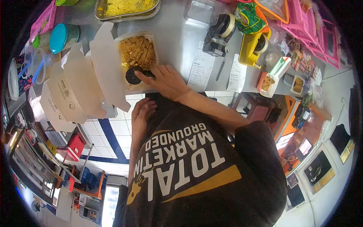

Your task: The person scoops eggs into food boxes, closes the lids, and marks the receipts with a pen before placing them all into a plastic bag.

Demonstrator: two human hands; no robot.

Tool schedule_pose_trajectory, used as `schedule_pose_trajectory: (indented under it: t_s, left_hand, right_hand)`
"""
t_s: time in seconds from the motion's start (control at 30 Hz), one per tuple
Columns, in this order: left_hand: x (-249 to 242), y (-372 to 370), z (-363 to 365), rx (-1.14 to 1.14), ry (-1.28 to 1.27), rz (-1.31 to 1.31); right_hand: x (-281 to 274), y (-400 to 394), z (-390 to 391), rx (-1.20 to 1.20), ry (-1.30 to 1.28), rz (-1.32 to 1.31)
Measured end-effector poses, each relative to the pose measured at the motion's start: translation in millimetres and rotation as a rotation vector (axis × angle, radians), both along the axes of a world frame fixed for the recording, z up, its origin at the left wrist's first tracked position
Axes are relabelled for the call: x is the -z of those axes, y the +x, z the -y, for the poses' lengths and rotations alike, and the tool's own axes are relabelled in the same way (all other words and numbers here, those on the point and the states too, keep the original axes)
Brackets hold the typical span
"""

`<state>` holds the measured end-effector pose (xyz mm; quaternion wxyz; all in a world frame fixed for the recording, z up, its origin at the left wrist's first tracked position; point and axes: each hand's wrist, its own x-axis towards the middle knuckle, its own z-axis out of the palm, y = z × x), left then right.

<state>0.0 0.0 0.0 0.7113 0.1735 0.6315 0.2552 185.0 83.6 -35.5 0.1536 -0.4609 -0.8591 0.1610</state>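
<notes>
An open paper takeaway box [126,87] rests near the counter's front edge and holds brown breaded food [138,51]. In its near part lies a round black lid or black-lidded cup [132,76]. My right hand [168,83] reaches in from the right, with a digit across the black round piece and the other fingers by the box's right side. Part of that piece is hidden under the hand. My left hand [143,113] hangs in front of my shirt, below the counter edge, fingers loosely bent and holding nothing visible.
Folded white cartons [109,62] stand left of the box. Behind are a metal tray of yellow food [126,17] and a teal-lidded tub [62,38]. To the right lie printed receipts [200,68], a pen [221,70], tape dispensers [249,49] and pink baskets [306,28].
</notes>
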Motion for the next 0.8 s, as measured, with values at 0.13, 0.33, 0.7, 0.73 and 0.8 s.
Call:
schedule_pose_trajectory:
  t_s: [0.13,0.33,0.7,0.73,0.8]
  left_hand:
    - [-1.9,23.5,-7.3,-0.119,0.040,0.057]
    - [11.8,22.7,0.2,-0.177,0.100,0.108]
    - [14.4,35.3,-8.1,-0.278,0.102,0.084]
    - [12.3,37.2,-12.3,-0.313,0.082,0.082]
    - [14.6,40.7,-18.8,-0.288,0.144,0.031]
  right_hand:
    - [2.5,15.9,-0.4,-0.080,0.027,-0.102]
    - [9.0,18.0,2.0,-0.050,0.018,-0.145]
    - [-3.3,22.2,-8.2,0.039,-0.124,-0.257]
    - [-5.2,24.4,-17.8,0.085,-0.086,-0.302]
    - [-21.1,31.7,-49.5,0.190,-0.032,-0.349]
